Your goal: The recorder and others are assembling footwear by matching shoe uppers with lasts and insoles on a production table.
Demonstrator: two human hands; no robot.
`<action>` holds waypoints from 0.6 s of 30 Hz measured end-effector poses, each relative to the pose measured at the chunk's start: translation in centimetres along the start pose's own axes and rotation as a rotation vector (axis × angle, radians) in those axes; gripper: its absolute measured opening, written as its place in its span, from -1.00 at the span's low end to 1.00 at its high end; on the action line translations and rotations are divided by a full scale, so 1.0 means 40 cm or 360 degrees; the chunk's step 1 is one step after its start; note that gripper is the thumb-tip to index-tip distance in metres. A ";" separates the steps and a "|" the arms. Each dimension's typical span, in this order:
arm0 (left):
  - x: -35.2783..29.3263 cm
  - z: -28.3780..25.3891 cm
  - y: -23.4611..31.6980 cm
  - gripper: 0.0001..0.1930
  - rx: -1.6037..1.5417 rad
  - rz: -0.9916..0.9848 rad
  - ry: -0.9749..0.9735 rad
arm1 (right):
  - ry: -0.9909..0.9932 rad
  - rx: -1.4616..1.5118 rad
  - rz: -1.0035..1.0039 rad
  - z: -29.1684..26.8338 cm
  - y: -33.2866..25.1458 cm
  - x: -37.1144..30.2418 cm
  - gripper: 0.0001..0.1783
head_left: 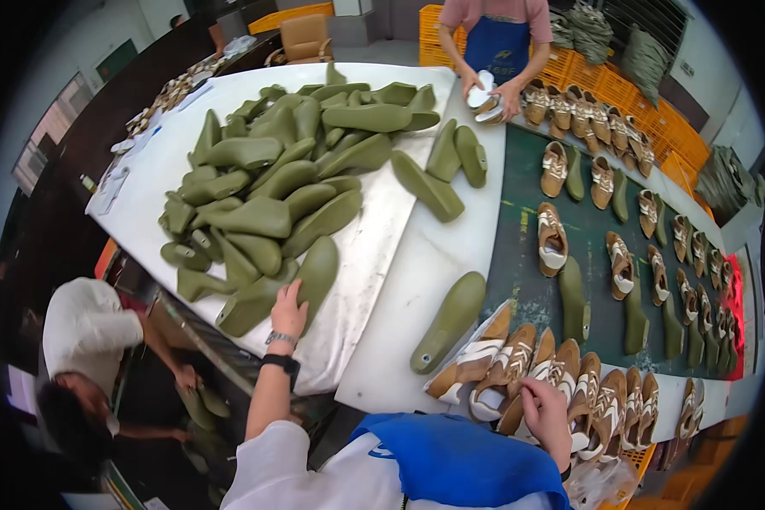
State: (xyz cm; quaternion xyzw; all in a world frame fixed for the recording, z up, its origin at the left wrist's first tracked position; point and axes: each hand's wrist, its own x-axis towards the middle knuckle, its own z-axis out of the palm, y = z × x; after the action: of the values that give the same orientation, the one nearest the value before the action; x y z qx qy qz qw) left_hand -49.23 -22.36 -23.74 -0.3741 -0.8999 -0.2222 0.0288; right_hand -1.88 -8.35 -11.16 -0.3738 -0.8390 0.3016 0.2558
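Right hand (546, 414), fingers curled on a tan-and-white sneaker (518, 374) in the near desk-edge row. Left hand (288, 310), fingers spread flat on an olive shoe last (314, 276) at the pile's edge; better to grip that last's heel firmly. Coworker (497, 42) opposite handles shoes.

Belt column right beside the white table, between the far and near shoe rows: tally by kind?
Brown-and-white shoes: 2
Olive lasts: 2
Total: 4
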 end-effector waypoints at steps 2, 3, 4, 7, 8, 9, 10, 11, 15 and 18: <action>-0.008 -0.023 0.032 -0.44 -0.0129 -0.0402 -0.0075 | -0.0064 0.0004 -0.0118 0.005 -0.031 0.010 -0.82; -0.017 -0.010 0.033 -0.45 -0.0150 -0.0280 0.0002 | -0.0123 0.0050 -0.0134 0.014 -0.047 0.006 -0.82; -0.038 0.014 0.043 -0.43 -0.0256 -0.0240 -0.0119 | -0.0166 0.0090 -0.0156 0.025 -0.059 0.007 -0.82; -0.141 0.035 0.200 -0.35 -0.0379 -0.0336 -0.0288 | -0.0466 0.0100 -0.0258 0.070 -0.049 0.009 -0.69; -0.174 0.030 0.247 -0.34 -0.0467 -0.0288 -0.0410 | -0.0590 0.0102 -0.0291 0.088 -0.060 0.021 -0.64; -0.210 0.039 0.275 -0.32 -0.0580 -0.0199 -0.0394 | -0.0725 0.0097 -0.0334 0.106 -0.063 0.035 -0.59; -0.237 0.055 0.299 -0.28 -0.0572 -0.0093 -0.0505 | -0.0811 -0.0104 -0.0453 0.132 -0.045 0.045 -0.48; -0.267 0.080 0.315 -0.25 -0.0669 0.0074 -0.0482 | -0.0846 -0.0231 -0.0390 0.164 -0.038 0.059 -0.49; -0.330 0.018 0.367 -0.28 -0.0755 0.0256 -0.0901 | -0.0868 -0.0785 -0.0098 0.249 -0.039 0.157 -0.45; -0.352 -0.010 0.302 -0.44 -0.0659 0.0601 -0.0663 | -0.0849 -0.0986 0.0007 0.305 -0.015 0.217 -0.40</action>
State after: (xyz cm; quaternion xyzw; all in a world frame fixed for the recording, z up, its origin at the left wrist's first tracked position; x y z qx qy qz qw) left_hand -30.87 -24.34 -21.88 -0.5692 -0.7373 -0.3097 -0.1913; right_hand -15.28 -5.72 -17.34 -0.3436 -0.9263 0.1214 -0.0961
